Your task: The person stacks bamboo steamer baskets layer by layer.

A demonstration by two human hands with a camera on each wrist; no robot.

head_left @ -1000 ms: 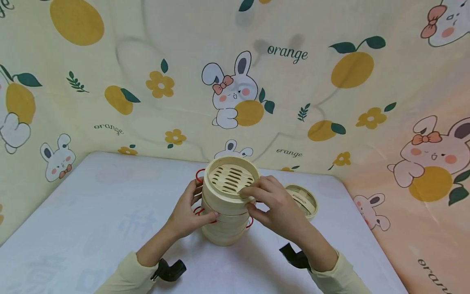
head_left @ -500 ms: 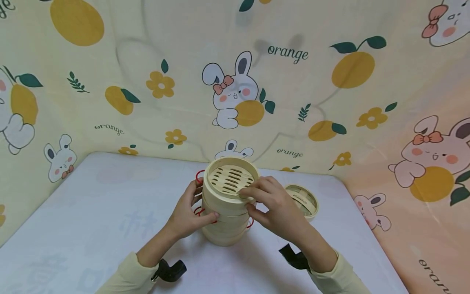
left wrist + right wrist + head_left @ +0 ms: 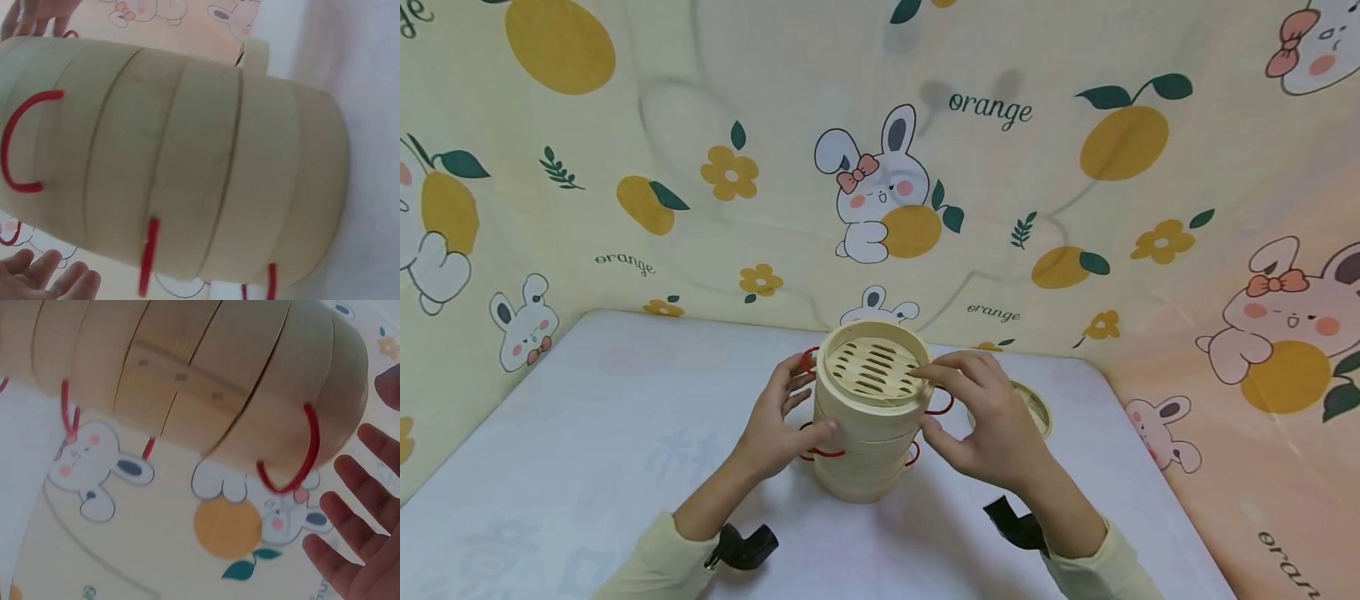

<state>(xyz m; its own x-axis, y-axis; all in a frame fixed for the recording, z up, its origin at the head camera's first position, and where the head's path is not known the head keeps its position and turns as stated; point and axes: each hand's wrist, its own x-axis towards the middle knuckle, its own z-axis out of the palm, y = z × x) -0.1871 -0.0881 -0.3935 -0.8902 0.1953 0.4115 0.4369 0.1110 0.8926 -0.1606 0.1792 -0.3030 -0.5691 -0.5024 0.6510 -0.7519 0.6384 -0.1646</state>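
Note:
A stack of pale bamboo steamer baskets (image 3: 872,417) stands upright mid-table, its slotted top tier (image 3: 872,367) uncovered. Red loop handles (image 3: 942,402) stick out from its sides. My left hand (image 3: 775,425) is at the left side, fingers spread and relaxed; in the left wrist view its fingertips (image 3: 72,281) sit apart from the wall. To the right, my right hand (image 3: 985,412) has its fingers extended near the top rim. The right wrist view shows those fingers (image 3: 356,506) loosely spread, with a gap to the stack (image 3: 206,375). Neither hand holds anything.
A round bamboo lid (image 3: 1036,408) lies on the white table (image 3: 647,467) to the right, partly hidden behind my right hand. A patterned cloth backdrop (image 3: 775,225) rises behind the table. Black bands (image 3: 745,546) hang at both wrists.
Both hands have loosened from the stack: the right hand has moved right off the rim, and the left has eased slightly away to the left. The stack has stayed nearly still.

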